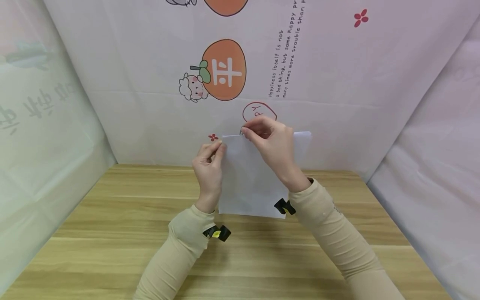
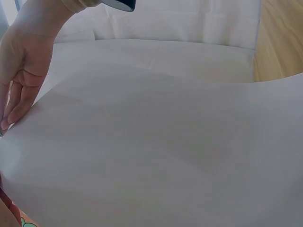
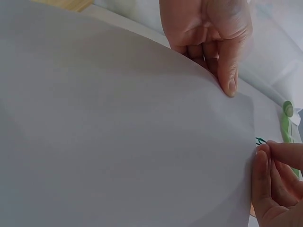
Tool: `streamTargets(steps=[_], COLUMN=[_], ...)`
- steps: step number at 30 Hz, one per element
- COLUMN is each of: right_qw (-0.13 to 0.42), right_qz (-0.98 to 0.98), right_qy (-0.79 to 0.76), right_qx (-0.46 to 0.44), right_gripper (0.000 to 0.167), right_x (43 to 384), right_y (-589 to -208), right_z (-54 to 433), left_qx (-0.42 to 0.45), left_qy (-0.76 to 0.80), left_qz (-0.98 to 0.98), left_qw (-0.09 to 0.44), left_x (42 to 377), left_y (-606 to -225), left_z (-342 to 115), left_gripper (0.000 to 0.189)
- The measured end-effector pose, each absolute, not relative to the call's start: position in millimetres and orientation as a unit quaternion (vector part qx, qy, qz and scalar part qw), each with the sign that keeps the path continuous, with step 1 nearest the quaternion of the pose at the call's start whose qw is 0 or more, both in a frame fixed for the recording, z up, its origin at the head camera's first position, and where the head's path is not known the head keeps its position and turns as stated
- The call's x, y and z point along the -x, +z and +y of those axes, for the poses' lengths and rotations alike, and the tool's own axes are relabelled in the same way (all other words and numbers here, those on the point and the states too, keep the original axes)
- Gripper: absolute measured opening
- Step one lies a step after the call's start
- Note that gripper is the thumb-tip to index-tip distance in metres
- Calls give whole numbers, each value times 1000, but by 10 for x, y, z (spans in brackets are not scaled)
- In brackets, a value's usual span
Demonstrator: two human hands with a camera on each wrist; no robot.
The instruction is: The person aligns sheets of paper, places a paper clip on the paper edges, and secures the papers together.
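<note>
White paper (image 1: 255, 179) is held up in front of the back cloth, with more than one layer showing in the left wrist view. My left hand (image 1: 210, 168) pinches its upper left edge between thumb and fingers. At the top edge, my right hand (image 1: 275, 143) pinches a small wire paper clip (image 1: 241, 131). A bit of dark green wire, seemingly the paper clip (image 3: 260, 141), pokes out beside the right fingertips in the right wrist view. Whether the clip is on the paper cannot be made out. The right hand and forearm cover part of the sheet.
A wood-grain table (image 1: 112, 233) lies below the hands. Behind it rises a white printed cloth (image 1: 142, 62) with orange fruit pictures and lettering, and pale cloth walls (image 1: 442, 166) stand at both sides. Each wrist carries a small black camera (image 1: 219, 233).
</note>
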State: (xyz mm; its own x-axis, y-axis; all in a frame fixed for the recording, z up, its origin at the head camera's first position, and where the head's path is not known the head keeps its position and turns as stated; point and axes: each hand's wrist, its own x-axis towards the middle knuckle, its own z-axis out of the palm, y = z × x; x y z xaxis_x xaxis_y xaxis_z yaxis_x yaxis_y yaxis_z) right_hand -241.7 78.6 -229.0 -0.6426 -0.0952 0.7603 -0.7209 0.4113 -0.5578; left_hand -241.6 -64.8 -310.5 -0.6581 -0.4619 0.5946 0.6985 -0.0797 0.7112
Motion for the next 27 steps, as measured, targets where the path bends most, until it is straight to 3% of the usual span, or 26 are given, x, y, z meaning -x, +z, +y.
streamTargets(steps=[27], right_qw=[337], right_qz=[-774], right_qy=[463], right_qx=[-271], right_gripper=[12], right_x=[2374], right_y=[-2305], right_z=[727], left_qx=[106], left_qy=[-732], left_qz=[-550], left_qw=[387], left_x=[2231], left_y=[-2953], left_z=[-603], left_gripper=[15])
